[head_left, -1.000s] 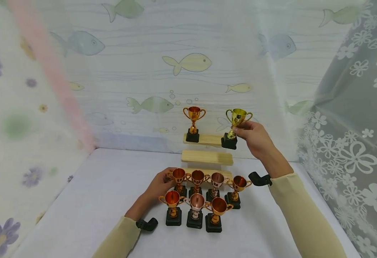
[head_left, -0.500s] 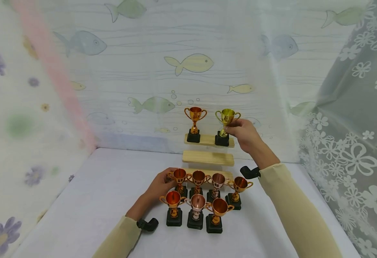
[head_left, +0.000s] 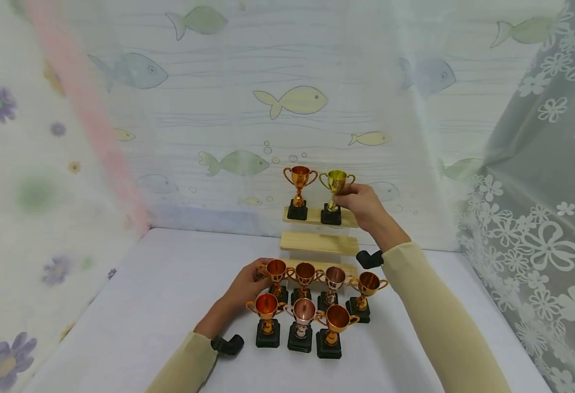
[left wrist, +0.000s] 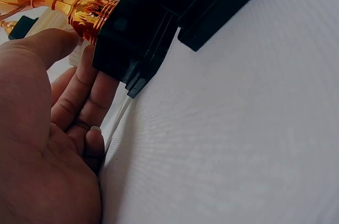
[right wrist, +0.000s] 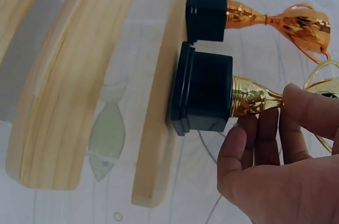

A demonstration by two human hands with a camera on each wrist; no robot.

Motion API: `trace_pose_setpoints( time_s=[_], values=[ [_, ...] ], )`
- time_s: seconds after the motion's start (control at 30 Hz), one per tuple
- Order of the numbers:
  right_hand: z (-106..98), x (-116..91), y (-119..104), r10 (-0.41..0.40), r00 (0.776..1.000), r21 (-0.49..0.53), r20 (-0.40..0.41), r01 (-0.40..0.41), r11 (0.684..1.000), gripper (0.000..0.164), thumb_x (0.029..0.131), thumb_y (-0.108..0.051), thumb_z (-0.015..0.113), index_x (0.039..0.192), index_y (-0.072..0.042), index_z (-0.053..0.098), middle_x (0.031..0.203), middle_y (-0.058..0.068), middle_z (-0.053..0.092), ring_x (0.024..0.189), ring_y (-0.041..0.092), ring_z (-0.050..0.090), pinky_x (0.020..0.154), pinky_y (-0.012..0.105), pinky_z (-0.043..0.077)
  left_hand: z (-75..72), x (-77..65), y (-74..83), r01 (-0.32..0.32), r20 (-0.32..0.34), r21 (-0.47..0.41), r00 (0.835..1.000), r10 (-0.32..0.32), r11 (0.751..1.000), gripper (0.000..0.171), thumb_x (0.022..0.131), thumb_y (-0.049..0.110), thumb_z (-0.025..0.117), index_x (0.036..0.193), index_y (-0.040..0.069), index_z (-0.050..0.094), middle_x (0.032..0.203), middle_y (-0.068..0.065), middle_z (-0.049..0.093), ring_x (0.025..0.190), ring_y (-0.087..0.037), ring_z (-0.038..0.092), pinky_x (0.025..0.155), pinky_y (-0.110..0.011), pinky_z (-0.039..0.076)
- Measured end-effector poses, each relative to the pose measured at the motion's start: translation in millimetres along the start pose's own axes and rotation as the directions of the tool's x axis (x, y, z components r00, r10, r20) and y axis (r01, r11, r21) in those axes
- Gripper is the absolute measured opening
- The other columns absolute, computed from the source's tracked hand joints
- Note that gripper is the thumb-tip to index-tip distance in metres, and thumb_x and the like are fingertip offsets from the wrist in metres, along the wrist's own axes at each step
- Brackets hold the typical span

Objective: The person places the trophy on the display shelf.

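My right hand (head_left: pixel 363 204) pinches the stem of a shiny gold trophy (head_left: pixel 337 180), thumb in front and fingers behind. Its black base (right wrist: pixel 206 91) meets the top plank (right wrist: pixel 156 166) of a wooden stepped stand. Close beside it, an orange-gold trophy (head_left: pixel 299 177) stands upright on that same plank. Down on the table, my left hand (head_left: pixel 248 284) holds the leftmost back-row orange-gold trophy (head_left: pixel 276 268). In the left wrist view, the thumb lies at the trophy stem (left wrist: pixel 92 17) and the other fingers go behind its black base (left wrist: pixel 132 38).
Several more trophies crowd in front of the stand, among them a rose-coloured one (head_left: pixel 303 311) and an orange-gold one (head_left: pixel 337 319) in the front row. The middle plank (head_left: pixel 319 243) carries nothing. A white cloth (head_left: pixel 208 245) covers the table, and a fish-patterned curtain (head_left: pixel 228 120) hangs behind.
My right hand has carried the gold trophy leftward, from beside the top plank's right end to close by the orange-gold trophy. The left hand stays at its trophy.
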State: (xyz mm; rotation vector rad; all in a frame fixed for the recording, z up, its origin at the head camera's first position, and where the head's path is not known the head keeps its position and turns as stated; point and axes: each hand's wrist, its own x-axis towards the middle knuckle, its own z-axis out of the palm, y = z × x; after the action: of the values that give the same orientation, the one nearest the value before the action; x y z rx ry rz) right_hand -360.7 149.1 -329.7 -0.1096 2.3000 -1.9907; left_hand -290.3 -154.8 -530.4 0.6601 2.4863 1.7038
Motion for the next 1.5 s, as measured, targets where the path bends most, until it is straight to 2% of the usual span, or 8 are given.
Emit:
trace_pose_setpoints(
  time_s=[0.3,0.53,0.63,0.7,1.0,1.17,1.3,1.5],
  values=[
    [5,8,2,0.017,1.0,0.005,-0.016,-0.017,1.0,0.034,0.097,-0.004,0.061,0.128,0.007,0.051,0.139,0.022,0.045,0.133,0.035,0.045,0.111,0.045,0.037,0.6,0.7,-1.9,0.005,0.004,0.009,1.0,-0.005,1.0,0.041,0.098,0.008,0.062,0.138,0.012,0.055,0.116,-0.006,0.069,0.092,-0.013,0.066,0.083,-0.033,0.052],
    [10,11,1,0.012,1.0,0.013,-0.026,-0.012,1.0,0.029,0.097,-0.005,0.062,0.124,0.004,0.055,0.136,0.019,0.048,0.131,0.035,0.046,0.111,0.048,0.036,-4.0,-8.7,30.0,-0.037,0.02,-0.01,0.999,0.037,0.999,0.038,0.098,0.008,0.062,0.135,0.008,0.057,0.118,-0.008,0.068,0.097,-0.011,0.066,0.086,-0.032,0.052],
    [13,10,1,0.018,0.999,-0.002,-0.034,-0.018,1.0,0.028,0.097,-0.007,0.063,0.122,0.004,0.056,0.133,0.018,0.049,0.129,0.035,0.047,0.111,0.049,0.035,-4.1,-9.8,33.2,-0.044,0.022,-0.016,0.999,0.045,0.999,0.037,0.098,0.008,0.062,0.135,0.008,0.057,0.119,-0.008,0.068,0.098,-0.012,0.066,0.087,-0.032,0.052],
    [14,10,1,0.019,0.999,-0.015,-0.039,-0.02,1.0,0.028,0.097,-0.008,0.064,0.122,0.004,0.057,0.133,0.018,0.049,0.129,0.034,0.046,0.112,0.049,0.034,-3.9,-9.2,32.5,-0.046,0.026,-0.017,0.999,0.046,0.999,0.038,0.098,0.007,0.062,0.135,0.007,0.057,0.119,-0.008,0.068,0.099,-0.013,0.066,0.088,-0.033,0.051],
    [11,5,3,-0.002,1.0,-0.063,-0.012,0.002,0.998,0.04,0.097,-0.014,0.065,0.133,0.001,0.056,0.138,0.018,0.05,0.128,0.034,0.048,0.111,0.049,0.036,1.6,0.3,-3.2,-0.022,-0.004,-0.001,1.0,0.022,1.0,0.04,0.097,0.006,0.062,0.136,0.012,0.056,0.119,-0.006,0.068,0.098,-0.016,0.066,0.087,-0.034,0.052],
    [0,-5,0,-0.005,1.0,-0.096,0.02,0.007,0.995,0.049,0.099,-0.019,0.063,0.142,-0.001,0.05,0.145,0.018,0.046,0.131,0.035,0.046,0.112,0.049,0.035,-0.5,0.9,-6.9,-0.033,0.003,-0.016,0.999,0.033,0.999,0.038,0.097,0.009,0.063,0.134,0.017,0.057,0.117,-0.002,0.069,0.098,-0.015,0.067,0.086,-0.032,0.053],
    [-9,-15,-2,0.011,0.999,-0.118,0.037,-0.006,0.993,0.051,0.1,-0.02,0.06,0.144,0.002,0.045,0.151,0.019,0.04,0.135,0.038,0.043,0.113,0.05,0.032,-1.3,-0.1,-4.7,-0.045,0.015,-0.027,0.999,0.046,0.999,0.038,0.098,0.01,0.063,0.135,0.017,0.057,0.118,-0.004,0.068,0.1,-0.017,0.067,0.086,-0.033,0.052],
    [-20,-29,-3,0.027,0.995,-0.148,0.101,-0.011,0.989,0.054,0.1,-0.017,0.058,0.145,0.007,0.039,0.151,0.021,0.039,0.137,0.038,0.041,0.114,0.048,0.031,1.0,0.2,-1.3,-0.022,-0.003,-0.003,1.0,0.022,1.0,0.038,0.097,0.008,0.063,0.135,0.014,0.057,0.118,-0.005,0.068,0.097,-0.016,0.066,0.086,-0.033,0.052]
  ],
)
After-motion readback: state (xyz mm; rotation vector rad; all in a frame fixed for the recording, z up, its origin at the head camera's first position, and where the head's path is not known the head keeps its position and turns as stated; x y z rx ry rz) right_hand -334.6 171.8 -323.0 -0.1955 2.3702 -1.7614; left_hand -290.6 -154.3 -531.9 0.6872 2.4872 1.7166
